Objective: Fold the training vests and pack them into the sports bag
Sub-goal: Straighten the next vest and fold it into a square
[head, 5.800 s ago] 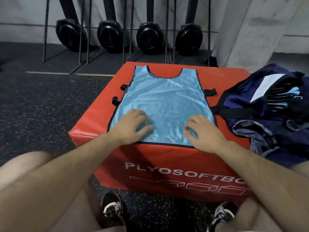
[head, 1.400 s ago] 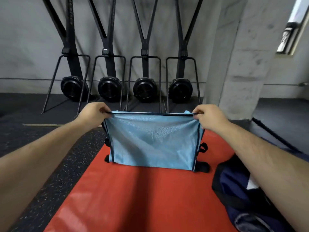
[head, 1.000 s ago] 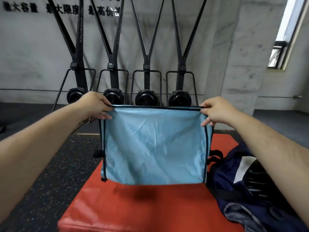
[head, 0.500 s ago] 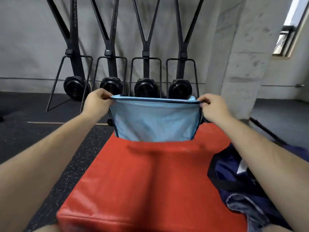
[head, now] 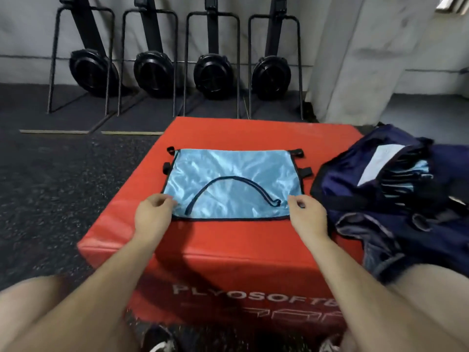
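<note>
Change: the vest (head: 233,184) you held up now lies folded in half, mid plyo box (head: 228,240) top | left hand (head: 152,217), right hand (head: 308,215) curled at its near corners, grip unclear | first fold done; sports bag (head: 350,179) at right edge.

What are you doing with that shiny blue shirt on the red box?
A person is folding a shiny light-blue training vest, which lies folded in half on the red padded box. The left hand and right hand are at its near corners. The open navy fabric sports bag beside it already holds other blue vests.
</note>
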`<control>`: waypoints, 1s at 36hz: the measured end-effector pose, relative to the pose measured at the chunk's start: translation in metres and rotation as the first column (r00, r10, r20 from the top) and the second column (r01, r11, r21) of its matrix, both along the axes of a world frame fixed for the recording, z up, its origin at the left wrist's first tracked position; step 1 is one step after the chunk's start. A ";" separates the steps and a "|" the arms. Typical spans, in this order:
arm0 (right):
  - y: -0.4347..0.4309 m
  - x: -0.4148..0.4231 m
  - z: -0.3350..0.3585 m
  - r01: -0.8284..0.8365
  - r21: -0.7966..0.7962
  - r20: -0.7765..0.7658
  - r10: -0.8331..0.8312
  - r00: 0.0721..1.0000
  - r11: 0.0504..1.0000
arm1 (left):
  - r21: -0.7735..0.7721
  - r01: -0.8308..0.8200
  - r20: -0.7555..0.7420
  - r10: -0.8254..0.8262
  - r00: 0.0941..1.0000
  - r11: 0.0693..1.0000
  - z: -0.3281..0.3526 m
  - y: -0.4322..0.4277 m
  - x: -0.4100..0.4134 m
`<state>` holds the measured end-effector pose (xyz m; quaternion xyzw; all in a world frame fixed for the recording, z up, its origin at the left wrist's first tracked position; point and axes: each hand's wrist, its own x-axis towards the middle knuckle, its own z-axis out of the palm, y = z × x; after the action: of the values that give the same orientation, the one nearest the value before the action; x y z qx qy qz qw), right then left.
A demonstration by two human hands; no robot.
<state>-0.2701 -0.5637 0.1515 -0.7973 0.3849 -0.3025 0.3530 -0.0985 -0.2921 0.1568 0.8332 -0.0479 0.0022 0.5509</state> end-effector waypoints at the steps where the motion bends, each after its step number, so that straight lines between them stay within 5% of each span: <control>1: 0.001 0.001 -0.001 -0.011 0.003 0.002 0.011 1.000 1.000 | 0.023 0.011 0.024 -0.011 1.000 1.000 -0.003 -0.001 -0.001; 8: 0.010 -0.002 -0.007 -0.048 -0.045 -0.111 0.043 0.993 0.998 | 0.122 0.057 0.103 -0.070 0.992 0.991 -0.016 -0.005 -0.006; 12: 0.019 -0.010 -0.008 -0.076 -0.317 -0.358 -0.045 0.933 0.945 | 0.518 -0.088 0.278 -0.070 0.958 0.851 -0.023 -0.005 -0.014; 16: 0.019 -0.016 -0.018 -0.193 -0.553 -0.384 -0.043 0.922 0.810 | 0.563 -0.104 0.541 -0.271 0.797 0.820 -0.034 0.001 -0.014; 21: 0.022 -0.021 -0.015 -0.302 -0.460 -0.464 0.064 0.884 0.835 | 0.601 0.116 0.376 -0.407 0.832 0.791 -0.025 0.003 -0.018; 36: 0.014 -0.021 -0.013 -0.357 -0.491 -0.461 0.110 0.880 0.795 | 0.633 0.121 0.402 -0.459 0.792 0.764 -0.025 0.008 -0.006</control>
<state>-0.2907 -0.5502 0.1381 -0.9525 0.2396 -0.1813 0.0491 -0.1044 -0.2836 0.1319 0.9058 -0.3318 0.1306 0.2288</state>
